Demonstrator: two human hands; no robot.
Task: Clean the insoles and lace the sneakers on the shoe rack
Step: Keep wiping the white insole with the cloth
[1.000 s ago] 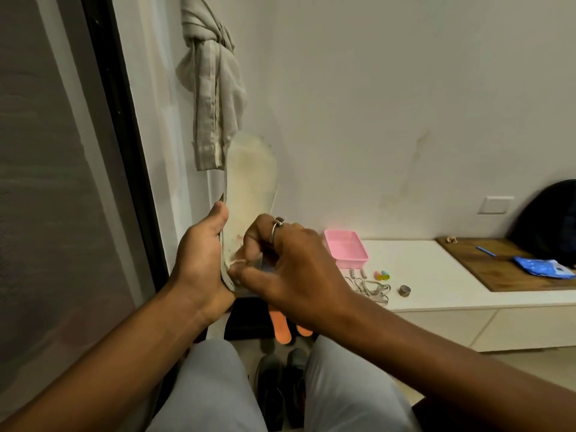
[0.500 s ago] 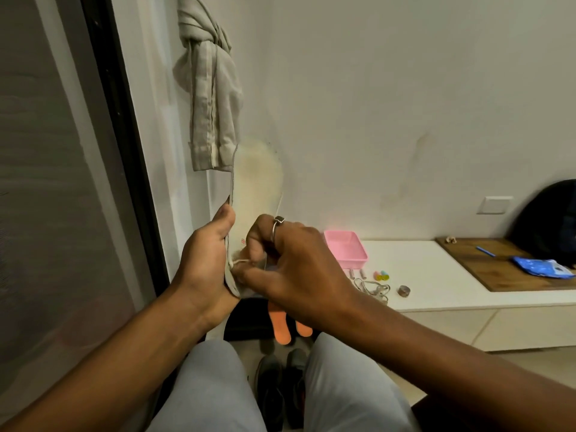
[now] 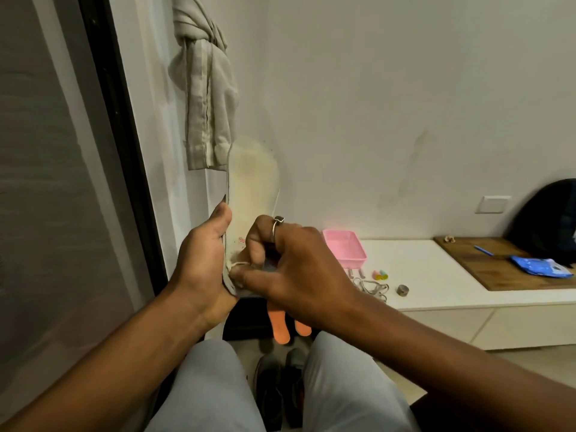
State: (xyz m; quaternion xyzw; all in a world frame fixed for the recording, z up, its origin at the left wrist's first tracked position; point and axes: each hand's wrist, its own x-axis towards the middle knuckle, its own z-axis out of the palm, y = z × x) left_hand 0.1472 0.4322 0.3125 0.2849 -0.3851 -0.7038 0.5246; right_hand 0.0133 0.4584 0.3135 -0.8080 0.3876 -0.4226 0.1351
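Insole point(image 3: 252, 182) upright, toe up, heel in left hand point(image 3: 199, 260).

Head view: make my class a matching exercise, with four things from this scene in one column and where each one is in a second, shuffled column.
Things
1. insole
2. pink tray
3. blue packet
4. grey cloth

Places
A. on the wooden board
B. hanging knotted by the wall
C. gripped upright by the left hand
D. on the white bench

Pairs: 1-C, 2-D, 3-A, 4-B
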